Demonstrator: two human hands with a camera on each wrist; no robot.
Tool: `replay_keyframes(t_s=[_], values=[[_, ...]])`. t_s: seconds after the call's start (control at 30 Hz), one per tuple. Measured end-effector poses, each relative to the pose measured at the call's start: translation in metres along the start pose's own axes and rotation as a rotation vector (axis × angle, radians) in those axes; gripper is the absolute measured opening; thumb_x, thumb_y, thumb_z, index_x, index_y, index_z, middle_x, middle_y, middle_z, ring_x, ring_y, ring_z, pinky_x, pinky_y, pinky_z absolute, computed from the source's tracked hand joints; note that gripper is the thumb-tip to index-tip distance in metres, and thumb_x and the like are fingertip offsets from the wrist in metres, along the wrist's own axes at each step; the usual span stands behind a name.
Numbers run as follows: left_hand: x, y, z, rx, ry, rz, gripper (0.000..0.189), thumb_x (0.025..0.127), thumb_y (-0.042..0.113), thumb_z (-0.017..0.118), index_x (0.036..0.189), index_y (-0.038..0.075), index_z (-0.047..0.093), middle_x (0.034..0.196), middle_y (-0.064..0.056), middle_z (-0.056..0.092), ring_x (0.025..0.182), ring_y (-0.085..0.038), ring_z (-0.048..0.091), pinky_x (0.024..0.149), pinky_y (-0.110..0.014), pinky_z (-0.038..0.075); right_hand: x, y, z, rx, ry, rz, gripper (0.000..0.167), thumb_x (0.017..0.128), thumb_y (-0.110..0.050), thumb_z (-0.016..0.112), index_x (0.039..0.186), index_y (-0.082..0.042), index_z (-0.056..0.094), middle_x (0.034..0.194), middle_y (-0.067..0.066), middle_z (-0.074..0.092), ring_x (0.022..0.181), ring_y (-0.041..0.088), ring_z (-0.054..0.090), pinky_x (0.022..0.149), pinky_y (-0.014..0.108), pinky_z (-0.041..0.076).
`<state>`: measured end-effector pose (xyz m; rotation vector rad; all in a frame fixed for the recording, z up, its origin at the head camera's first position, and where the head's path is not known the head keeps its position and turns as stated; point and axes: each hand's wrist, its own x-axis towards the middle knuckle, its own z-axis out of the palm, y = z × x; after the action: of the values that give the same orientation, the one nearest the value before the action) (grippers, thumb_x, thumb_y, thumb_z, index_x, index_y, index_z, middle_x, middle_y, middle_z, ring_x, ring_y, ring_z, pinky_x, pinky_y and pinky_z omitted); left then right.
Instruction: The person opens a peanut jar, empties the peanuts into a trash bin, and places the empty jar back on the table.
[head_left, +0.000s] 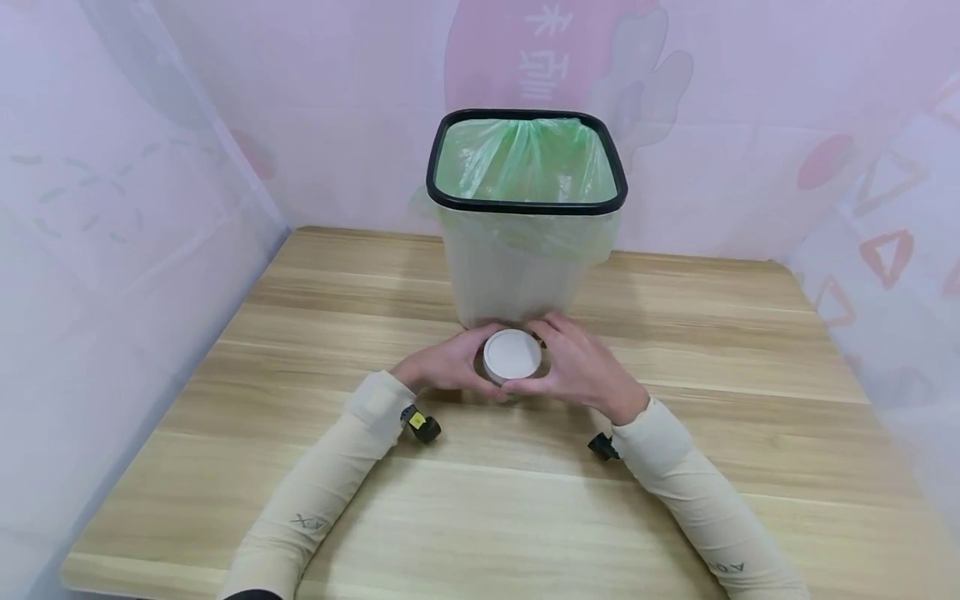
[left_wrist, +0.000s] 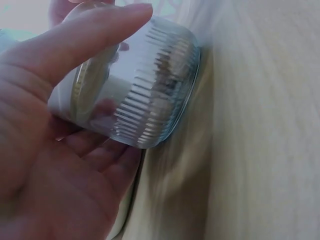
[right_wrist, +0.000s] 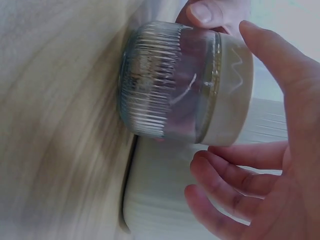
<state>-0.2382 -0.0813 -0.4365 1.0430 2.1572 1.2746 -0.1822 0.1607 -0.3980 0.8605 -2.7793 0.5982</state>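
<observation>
A round clear glass jar with a ribbed lower part and a pale lid stands between both hands, in front of the bin. Brownish, blurred contents show through the ribs. My left hand holds the jar's side, its thumb across the near side and the other fingers beyond and below. Around the lid's other side curves my right hand, thumb and fingertips right at the lid's edge. A gap shows between its palm and the lid in the right wrist view.
Directly behind the jar stands a pale bin with a black rim and a green plastic liner. The wooden table meets patterned cloth walls at the back and sides.
</observation>
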Motion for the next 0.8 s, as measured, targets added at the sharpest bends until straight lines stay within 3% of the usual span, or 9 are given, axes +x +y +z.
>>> replay_keyframes(t_s=[0.17, 0.8], values=[[-0.0001, -0.0008, 0.0012, -0.017, 0.026, -0.009, 0.089, 0.074, 0.016, 0.096, 0.149, 0.009, 0.048, 0.144, -0.007, 0.061, 0.134, -0.023, 0.056, 0.123, -0.046, 0.039, 0.0012, -0.0010, 0.0053, 0.060, 0.010, -0.004, 0.088, 0.066, -0.071, 0.090, 0.125, -0.010, 0.069, 0.119, 0.004, 0.066, 0.107, 0.023, 0.065, 0.093, 0.041, 0.059], [-0.0007, -0.0016, 0.0039, -0.077, 0.057, -0.028, 0.085, 0.070, 0.017, 0.099, 0.143, 0.015, 0.056, 0.137, -0.001, 0.065, 0.128, -0.018, 0.059, 0.119, -0.041, 0.044, 0.0041, 0.0018, 0.0101, 0.144, 0.032, -0.020, 0.072, 0.070, -0.055, 0.094, 0.116, -0.004, 0.071, 0.110, 0.007, 0.070, 0.100, 0.022, 0.065, 0.088, 0.039, 0.058]])
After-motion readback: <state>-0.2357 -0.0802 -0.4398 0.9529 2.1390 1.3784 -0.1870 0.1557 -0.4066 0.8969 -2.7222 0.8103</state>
